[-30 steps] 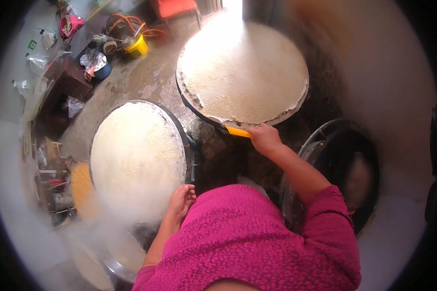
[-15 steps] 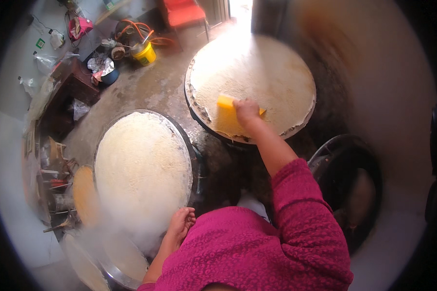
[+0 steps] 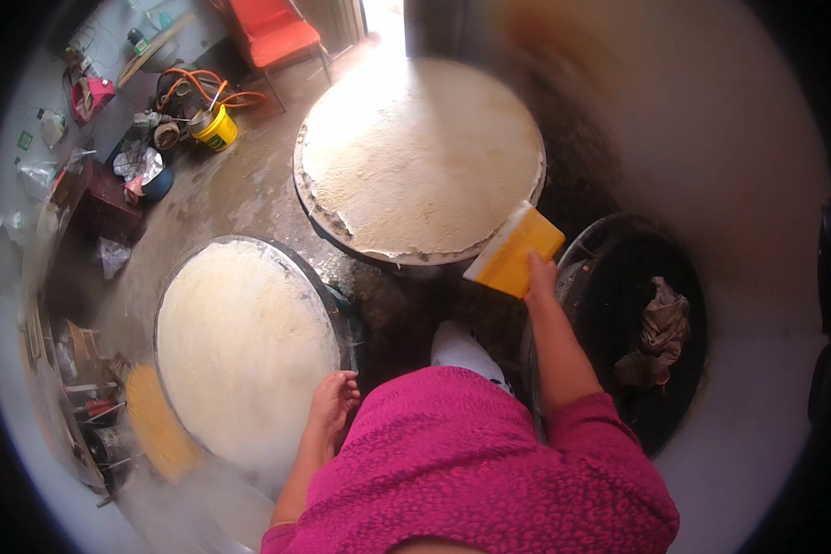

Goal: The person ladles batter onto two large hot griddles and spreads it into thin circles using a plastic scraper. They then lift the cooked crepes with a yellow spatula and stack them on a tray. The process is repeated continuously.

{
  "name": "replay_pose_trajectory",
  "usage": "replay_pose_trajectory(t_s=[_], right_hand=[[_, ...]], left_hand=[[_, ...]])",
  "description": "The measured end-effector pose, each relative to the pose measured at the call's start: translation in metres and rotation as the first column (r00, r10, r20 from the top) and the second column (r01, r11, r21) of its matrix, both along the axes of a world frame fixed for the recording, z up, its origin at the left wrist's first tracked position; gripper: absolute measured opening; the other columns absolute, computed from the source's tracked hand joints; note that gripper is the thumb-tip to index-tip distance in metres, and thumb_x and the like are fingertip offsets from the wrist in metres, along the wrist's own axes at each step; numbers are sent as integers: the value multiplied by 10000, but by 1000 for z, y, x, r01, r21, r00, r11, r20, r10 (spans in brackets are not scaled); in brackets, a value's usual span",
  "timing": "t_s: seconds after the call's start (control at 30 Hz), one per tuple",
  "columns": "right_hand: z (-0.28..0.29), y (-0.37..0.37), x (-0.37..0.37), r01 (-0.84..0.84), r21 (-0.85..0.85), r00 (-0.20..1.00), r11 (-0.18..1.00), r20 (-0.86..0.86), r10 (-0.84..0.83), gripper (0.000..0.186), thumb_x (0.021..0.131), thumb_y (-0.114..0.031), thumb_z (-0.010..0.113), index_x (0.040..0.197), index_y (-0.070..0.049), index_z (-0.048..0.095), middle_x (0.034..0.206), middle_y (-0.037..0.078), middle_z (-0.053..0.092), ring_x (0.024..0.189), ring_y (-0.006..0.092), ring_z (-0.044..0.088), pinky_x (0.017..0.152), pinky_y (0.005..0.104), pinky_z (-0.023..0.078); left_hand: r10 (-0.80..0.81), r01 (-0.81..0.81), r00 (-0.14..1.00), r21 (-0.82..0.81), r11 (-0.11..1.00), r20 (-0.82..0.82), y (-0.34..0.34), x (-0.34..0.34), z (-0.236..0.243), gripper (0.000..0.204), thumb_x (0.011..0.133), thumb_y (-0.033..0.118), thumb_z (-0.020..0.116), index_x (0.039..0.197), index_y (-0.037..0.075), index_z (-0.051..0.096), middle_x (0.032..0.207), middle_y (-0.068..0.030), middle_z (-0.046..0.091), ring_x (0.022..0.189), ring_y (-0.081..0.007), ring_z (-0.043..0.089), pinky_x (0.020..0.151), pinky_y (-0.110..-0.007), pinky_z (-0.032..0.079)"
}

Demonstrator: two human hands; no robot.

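My right hand (image 3: 542, 279) grips a yellow scraper (image 3: 517, 253) with a pale edge. The scraper is tilted beside the near right rim of a large round griddle (image 3: 303, 198). A wide, thin sheet of pale batter (image 3: 425, 157) covers that griddle, its edge ragged on the near left. My left hand (image 3: 334, 403) is low, with fingers curled in and nothing visible in them. It is next to the near right side of a second round griddle (image 3: 345, 343), which also bears a pale batter sheet (image 3: 245, 342).
At right, a dark round griddle (image 3: 609, 369) carries a crumpled brownish cloth (image 3: 665, 321). Steam rises at lower left near a yellowish round disc (image 3: 157, 420). Farther off stand a yellow bucket (image 3: 217, 131), an orange hose (image 3: 186, 78) and a red chair (image 3: 270, 32).
My right hand has drawn the scraper off the far batter sheet, back and right to the griddle's rim. My left hand stays near the left griddle. The view has shifted, showing more of the dark griddle.
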State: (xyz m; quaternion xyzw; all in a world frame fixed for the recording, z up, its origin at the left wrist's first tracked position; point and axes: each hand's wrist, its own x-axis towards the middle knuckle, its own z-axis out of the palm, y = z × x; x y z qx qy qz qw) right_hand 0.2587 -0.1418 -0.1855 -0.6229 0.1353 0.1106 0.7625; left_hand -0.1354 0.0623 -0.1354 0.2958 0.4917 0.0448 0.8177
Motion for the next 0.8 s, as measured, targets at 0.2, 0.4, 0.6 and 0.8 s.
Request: replay_pose_trajectory(t_s=[0.2,0.4,0.6,0.8], right_hand=[[-47,-6,82,230,-245,972,942,17,-233,330,743,-84,581,1040,49,523,962,136,587,820,233,591,700,333,486],[-46,-5,235,3,-394,1000,919,-10,-7,286,716,-83,583,972,43,565,880,115,603,752,209,587,658,332,481],[-37,40,379,-248,-501,969,829,-141,204,298,715,-111,609,980,24,592,859,108,620,727,208,589,626,358,472],[-25,131,478,-473,-622,872,624,-227,434,314,730,-125,620,998,34,589,905,138,627,767,229,607,650,362,477]], left_hand=[[32,-30,996,25,999,-82,20,50,-1,179,893,217,464,908,61,551,734,-31,561,614,-150,547,534,-272,455],[108,-101,977,51,994,-182,35,120,15,174,895,209,460,904,56,542,733,-42,555,601,-154,542,521,-272,449],[207,-202,941,45,978,-267,38,164,29,181,897,199,455,905,40,540,712,-53,559,569,-158,541,499,-276,461],[254,-270,910,-3,963,-328,38,189,29,179,900,188,446,908,38,545,711,-54,568,568,-167,557,501,-282,475]])
